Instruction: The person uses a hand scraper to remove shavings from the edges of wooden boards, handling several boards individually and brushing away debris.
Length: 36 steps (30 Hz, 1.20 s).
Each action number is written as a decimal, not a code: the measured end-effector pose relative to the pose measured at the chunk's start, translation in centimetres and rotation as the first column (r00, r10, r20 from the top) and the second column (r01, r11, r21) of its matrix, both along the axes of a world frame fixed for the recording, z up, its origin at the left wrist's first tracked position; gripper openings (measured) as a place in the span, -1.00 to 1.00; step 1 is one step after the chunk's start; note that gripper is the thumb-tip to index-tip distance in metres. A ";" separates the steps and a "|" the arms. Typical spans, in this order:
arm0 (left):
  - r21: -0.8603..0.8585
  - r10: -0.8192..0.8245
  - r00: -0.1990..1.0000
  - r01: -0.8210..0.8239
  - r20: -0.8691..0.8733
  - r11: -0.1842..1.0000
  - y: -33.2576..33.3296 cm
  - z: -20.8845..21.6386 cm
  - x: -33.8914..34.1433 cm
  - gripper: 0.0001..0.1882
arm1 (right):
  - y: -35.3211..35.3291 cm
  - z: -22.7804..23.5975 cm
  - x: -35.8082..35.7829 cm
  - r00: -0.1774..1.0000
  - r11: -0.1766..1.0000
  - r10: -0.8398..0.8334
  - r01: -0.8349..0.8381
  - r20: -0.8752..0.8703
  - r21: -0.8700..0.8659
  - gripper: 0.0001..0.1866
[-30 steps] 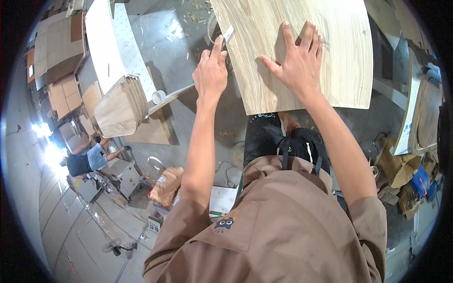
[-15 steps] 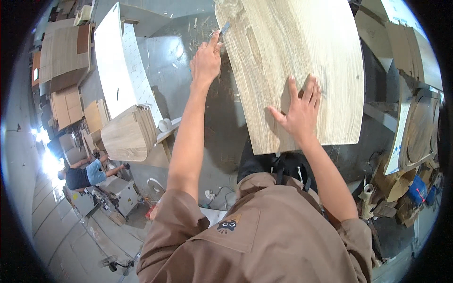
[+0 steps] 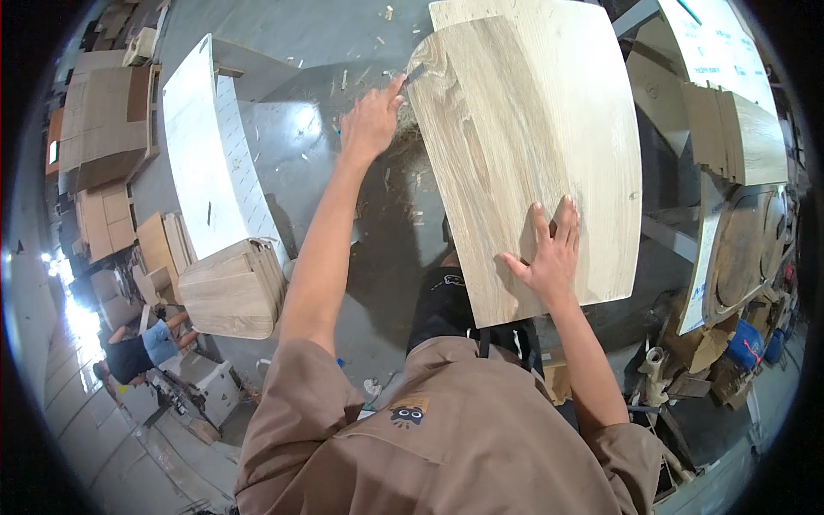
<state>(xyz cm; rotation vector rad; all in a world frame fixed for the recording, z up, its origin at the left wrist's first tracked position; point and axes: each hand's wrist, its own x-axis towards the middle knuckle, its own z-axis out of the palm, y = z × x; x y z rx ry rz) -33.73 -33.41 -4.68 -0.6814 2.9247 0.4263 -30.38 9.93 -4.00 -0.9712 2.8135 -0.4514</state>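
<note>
A wood-grain board with a rounded far-left corner lies over a paler, wider board. My left hand is closed round what looks like a utility knife, its handle mostly hidden. The flat grey blade sticks out past my outstretched index finger and meets the upper board's left edge, just below the rounded corner. My right hand lies flat near the board's near end, fingers spread, holding nothing.
Left of me stand a white panel and a stack of wood-grain boards. Shavings litter the floor. Cardboard is piled far left, where another person sits. More panels lean at right, near a blue item.
The whole view has shifted, so the boards sit lower and their far ends show. The blade is a little farther along the left edge. My right hand stays flat on the board.
</note>
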 end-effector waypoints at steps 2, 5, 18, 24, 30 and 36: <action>0.036 -0.003 1.000 0.003 -0.006 0.999 0.4 0.3 0.7 -0.50 | 1.2 0.1 -1.3 0.999 0.999 0.044 -0.044 0.001 0.029 0.23; 0.082 0.018 1.000 -0.016 -0.026 0.997 3.2 0.5 2.3 -0.51 | 4.6 0.8 -4.5 0.991 0.991 0.130 -0.129 -0.010 0.043 0.22; 0.153 0.232 0.970 -0.219 -0.070 0.964 12.2 0.9 8.1 -0.47 | -6.9 -0.7 -13.6 0.969 0.935 -0.236 0.208 -0.067 -0.286 -0.18; 0.164 0.218 0.976 -0.212 -0.020 0.963 12.6 0.9 7.5 -0.48 | -14.4 -1.5 -13.4 0.870 0.871 -0.476 0.447 -0.128 -0.204 -0.17; 0.083 0.124 0.991 -0.119 -0.054 0.989 10.9 0.8 7.5 -0.47 | -13.6 -1.1 -14.1 0.912 0.898 -0.399 0.369 -0.093 -0.238 -0.19; 0.084 0.050 0.997 -0.044 -0.066 0.995 7.6 1.1 5.5 -0.49 | -13.2 -1.2 -14.3 0.927 0.919 -0.371 0.358 -0.055 -0.166 -0.10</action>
